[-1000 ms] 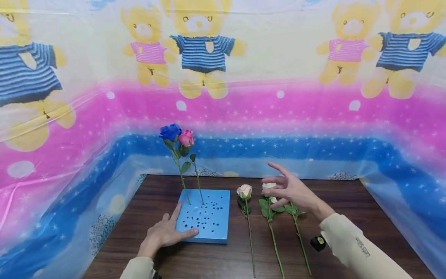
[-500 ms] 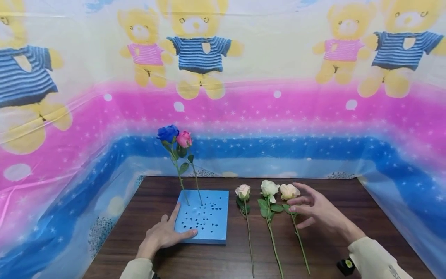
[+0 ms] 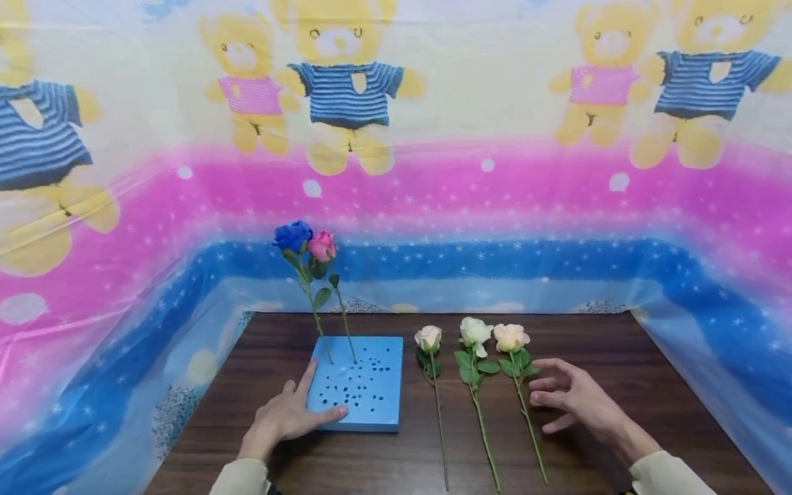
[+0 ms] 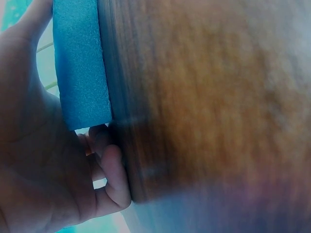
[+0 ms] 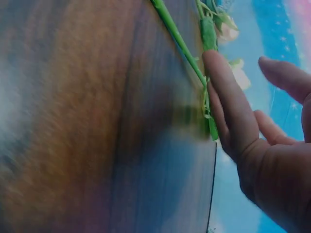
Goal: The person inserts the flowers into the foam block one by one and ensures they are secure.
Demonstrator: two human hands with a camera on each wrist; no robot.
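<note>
My left hand [image 3: 283, 416] rests against the near left corner of a light-blue foam block [image 3: 385, 407] pocked with small holes. Its thumb lies on the top near the front edge; the index finger runs along the left side. From the block's back part rise a blue rose [image 3: 292, 236] and a pink rose [image 3: 322, 245], stems stuck in. My right hand [image 3: 584, 402] hovers low, fingers loosely bent and spread, right beside the stem of a peach rose [image 3: 511, 337] lying on the table. In the right wrist view green stems [image 5: 180, 40] show near its fingertips.
Left of the peach rose lie a white rose [image 3: 475, 333] and a pale pink rose [image 3: 428, 338], stems toward me. The dark wooden table [image 3: 421, 467] ends at a cloth backdrop [image 3: 433, 192] printed with bears, which closes in the back and both sides.
My right hand has moved right and toward me, from above the white rose to beside the peach rose's stem, uncovering the blooms. My left hand stays on the foam block.
</note>
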